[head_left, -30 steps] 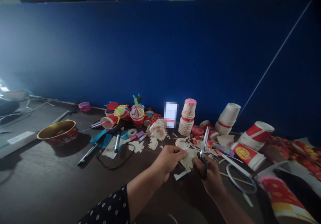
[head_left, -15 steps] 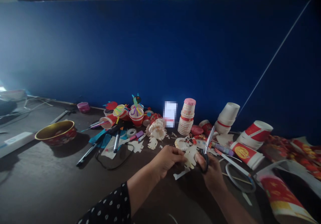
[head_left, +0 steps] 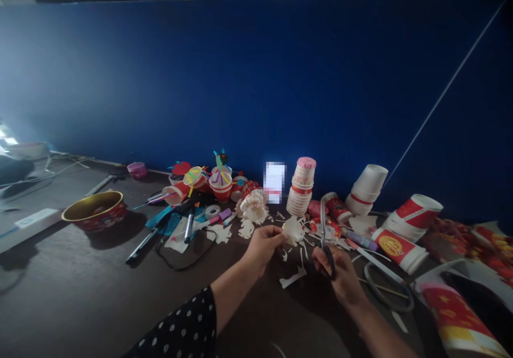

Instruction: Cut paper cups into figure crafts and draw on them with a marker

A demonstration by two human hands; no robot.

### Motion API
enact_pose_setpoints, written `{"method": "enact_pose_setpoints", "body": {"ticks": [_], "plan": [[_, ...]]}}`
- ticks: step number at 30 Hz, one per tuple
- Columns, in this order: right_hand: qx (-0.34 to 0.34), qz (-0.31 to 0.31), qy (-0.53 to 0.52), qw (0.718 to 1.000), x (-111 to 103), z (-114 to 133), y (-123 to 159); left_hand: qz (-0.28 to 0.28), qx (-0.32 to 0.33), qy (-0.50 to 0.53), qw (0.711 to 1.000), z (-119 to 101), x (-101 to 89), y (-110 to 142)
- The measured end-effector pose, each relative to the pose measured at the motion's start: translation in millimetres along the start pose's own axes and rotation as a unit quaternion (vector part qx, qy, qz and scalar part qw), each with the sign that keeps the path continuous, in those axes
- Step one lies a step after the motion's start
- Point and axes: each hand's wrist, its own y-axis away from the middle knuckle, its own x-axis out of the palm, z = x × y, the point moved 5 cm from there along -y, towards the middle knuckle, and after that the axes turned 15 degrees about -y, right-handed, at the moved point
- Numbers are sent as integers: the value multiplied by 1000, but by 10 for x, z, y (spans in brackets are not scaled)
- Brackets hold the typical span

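1. The table (head_left: 100, 299) is spread with cups, pens and paper scraps, much as half a second earlier.
2. The bowl (head_left: 100, 222) is left in its place on the left, well apart from both hands.
3. The tower (head_left: 300, 192) of stacked cups is seen unmoved beyond the hands, against the blue wall.
4. The right hand (head_left: 339, 272) is now parted from the paper; its fingers are curled around the scissors' dark handles.
5. The left hand (head_left: 262, 248) is drawn slightly away to the left, its thumb and fingers closed in a pinch on the paper's edge.
6. The scissors (head_left: 323, 232) are turned more upright than before, when they were tilted to the right.
7. The paper (head_left: 294, 231) is held at the left fingertips, farther forward than before.
8. The strip (head_left: 293, 278) is seen lying on the table, nearer the wearer than the paper.
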Motion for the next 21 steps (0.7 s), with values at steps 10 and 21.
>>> {"method": "enact_pose_setpoints", "body": {"ticks": [10, 21], "plan": [[17, 33, 45, 998, 126, 101, 7, -39, -4, 45, 998, -18, -82, -21], [-25, -20, 6, 999, 194, 27, 19, 64, -116, 178, 975, 47, 302, 300]]}}
